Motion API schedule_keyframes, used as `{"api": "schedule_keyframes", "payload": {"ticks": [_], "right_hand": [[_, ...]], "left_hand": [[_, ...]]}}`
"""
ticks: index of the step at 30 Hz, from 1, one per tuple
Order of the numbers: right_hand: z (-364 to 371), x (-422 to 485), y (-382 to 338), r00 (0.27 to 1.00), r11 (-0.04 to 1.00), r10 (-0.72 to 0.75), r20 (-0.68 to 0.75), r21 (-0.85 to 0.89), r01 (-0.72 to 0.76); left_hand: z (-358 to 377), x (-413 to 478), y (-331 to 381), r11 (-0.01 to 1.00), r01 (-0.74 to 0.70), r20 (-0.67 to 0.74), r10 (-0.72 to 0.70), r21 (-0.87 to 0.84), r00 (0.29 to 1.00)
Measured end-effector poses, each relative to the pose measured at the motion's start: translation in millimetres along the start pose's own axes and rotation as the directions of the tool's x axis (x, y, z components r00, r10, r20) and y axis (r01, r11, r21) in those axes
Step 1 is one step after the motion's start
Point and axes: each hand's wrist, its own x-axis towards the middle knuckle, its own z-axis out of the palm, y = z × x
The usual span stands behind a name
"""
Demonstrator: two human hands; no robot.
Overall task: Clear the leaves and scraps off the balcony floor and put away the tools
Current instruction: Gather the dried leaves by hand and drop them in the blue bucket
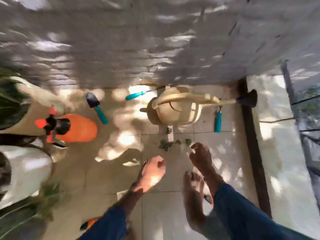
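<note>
The floor tiles (pixel 155 205) look smooth with a faint sheen, while the wall (pixel 121 40) above them reads as rough, matt plaster. The watering can (pixel 173 111) and the orange sprayer (pixel 81 129) look like smooth plastic, and the trowel (pixel 97 107) has a dark, dull metal blade on a teal plastic handle. The right sleeve (pixel 242 217) is blue woven cloth, its finer texture lost in blur.

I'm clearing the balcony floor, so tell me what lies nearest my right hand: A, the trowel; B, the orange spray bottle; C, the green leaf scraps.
C: the leaf scraps lie on the tiles just by the right hand and its fingertips, while the trowel and the spray bottle sit far off to the left.
</note>
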Motion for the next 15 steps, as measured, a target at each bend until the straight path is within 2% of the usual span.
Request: {"api": "schedule_keyframes", "payload": {"ticks": [2,4,6,7,9,12,15], "right_hand": [[37,33,18,0.996,0.999,0.051,-0.078,0.01,-0.051],[63,62,29,0.997,0.999,-0.015,-0.079,-0.05,0.011],[83,84,31,0.98,0.996,-0.082,-0.18,-0.034,0.077],[93,93,33,0.975,0.998,-0.07,-0.211,-0.008,0.07],[106,101,34,0.959,0.997,-0.02,-0.282,0.067,0.04],[121,114,42,0.915,0.977,0.099,-0.392,0.213,-0.015],[124,128,45,0.89,0.942,0.199,-0.41,0.331,-0.058]], "left_hand": [[10,34,-17,1.0,0.019,0.006,-0.018,-0.016,1.0],[13,69,-28,1.0,0.002,0.011,-0.002,-0.029,1.0],[10,99,-27,1.0,-0.008,0.052,0.009,-0.02,0.999],[7,112,-26,0.999,-0.036,0.046,0.037,-0.02,0.998],[1,135,-22,0.996,-0.089,0.039,0.09,-0.019,0.995],[5,160,-20,0.987,-0.135,0.087,0.128,0.083,0.988],[13,184,-21,0.985,-0.164,0.13,0.157,0.046,0.979]]}}
